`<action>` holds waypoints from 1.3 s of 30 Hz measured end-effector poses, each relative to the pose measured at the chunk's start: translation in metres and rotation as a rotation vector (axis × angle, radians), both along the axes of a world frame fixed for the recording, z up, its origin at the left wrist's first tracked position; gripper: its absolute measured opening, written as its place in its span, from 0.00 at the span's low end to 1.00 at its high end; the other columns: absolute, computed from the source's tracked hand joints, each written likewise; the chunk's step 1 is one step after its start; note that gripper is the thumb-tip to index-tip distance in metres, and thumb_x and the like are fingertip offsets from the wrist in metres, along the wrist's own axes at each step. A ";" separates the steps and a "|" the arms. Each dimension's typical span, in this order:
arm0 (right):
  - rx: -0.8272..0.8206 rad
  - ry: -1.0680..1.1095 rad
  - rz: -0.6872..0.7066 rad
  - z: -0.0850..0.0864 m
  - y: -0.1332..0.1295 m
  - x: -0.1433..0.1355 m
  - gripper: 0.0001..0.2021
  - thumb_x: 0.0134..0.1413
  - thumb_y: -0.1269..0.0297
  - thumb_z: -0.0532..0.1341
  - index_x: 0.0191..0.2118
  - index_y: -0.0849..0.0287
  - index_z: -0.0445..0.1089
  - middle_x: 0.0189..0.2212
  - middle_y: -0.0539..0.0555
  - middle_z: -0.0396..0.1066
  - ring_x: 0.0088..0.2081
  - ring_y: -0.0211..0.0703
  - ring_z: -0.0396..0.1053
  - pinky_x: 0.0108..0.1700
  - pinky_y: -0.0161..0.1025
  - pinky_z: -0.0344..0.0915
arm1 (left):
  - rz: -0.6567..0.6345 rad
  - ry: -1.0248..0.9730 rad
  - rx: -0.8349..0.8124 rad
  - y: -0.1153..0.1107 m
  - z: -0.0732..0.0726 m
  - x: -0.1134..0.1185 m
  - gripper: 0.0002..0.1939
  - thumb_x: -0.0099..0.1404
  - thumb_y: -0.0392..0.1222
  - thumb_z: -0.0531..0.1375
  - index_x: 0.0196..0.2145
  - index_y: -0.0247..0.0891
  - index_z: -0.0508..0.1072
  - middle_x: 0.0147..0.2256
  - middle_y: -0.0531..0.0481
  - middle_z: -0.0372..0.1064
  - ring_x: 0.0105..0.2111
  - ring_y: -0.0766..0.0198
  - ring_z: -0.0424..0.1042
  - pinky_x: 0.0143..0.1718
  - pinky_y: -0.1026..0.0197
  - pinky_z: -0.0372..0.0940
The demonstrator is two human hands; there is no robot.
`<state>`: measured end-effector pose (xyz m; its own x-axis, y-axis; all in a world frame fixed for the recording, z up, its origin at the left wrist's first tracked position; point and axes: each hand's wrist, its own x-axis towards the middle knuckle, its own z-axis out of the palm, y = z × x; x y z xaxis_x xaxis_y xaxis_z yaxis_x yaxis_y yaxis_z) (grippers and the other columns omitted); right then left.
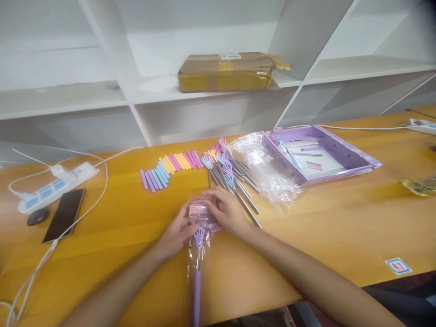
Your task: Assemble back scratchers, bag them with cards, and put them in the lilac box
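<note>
A purple back scratcher point(197, 272) with a hand-shaped head lies in a clear plastic bag point(206, 259) in front of me. At the bag's top end is a pink printed card point(198, 211). My left hand point(179, 229) is closed on the bag from the left, its thumb just above the scratcher's head. From the right, my right hand point(225, 210) has its fingers bent together at the card's edge; its fingertips are partly hidden. More pink cards point(214, 227) show under that hand. Beyond it lies a pile of metal-rod back scratchers point(226, 170) with coloured heads.
Coloured handle tubes point(158, 176) lie in a row left of the pile. Clear plastic bags point(262, 163) rest beside an open purple box point(340, 170). Leftward are a power strip point(57, 187), a phone point(64, 215), a mouse point(38, 216) and cables. A taped carton point(225, 72) sits on the shelf.
</note>
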<state>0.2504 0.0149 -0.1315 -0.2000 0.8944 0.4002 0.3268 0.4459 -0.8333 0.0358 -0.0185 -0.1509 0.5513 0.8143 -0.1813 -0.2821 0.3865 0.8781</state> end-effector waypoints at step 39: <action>-0.270 0.110 0.169 -0.007 -0.015 -0.012 0.17 0.63 0.52 0.69 0.50 0.55 0.67 0.31 0.47 0.71 0.28 0.37 0.70 0.31 0.35 0.68 | 0.180 0.316 0.085 0.000 -0.008 0.000 0.26 0.70 0.61 0.64 0.50 0.34 0.75 0.38 0.43 0.81 0.34 0.56 0.80 0.38 0.56 0.75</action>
<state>0.2382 -0.0005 -0.1389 -0.3238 0.9287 0.1810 0.1687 0.2449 -0.9548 0.0359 -0.0186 -0.1593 0.3257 0.9125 -0.2474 -0.0488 0.2775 0.9595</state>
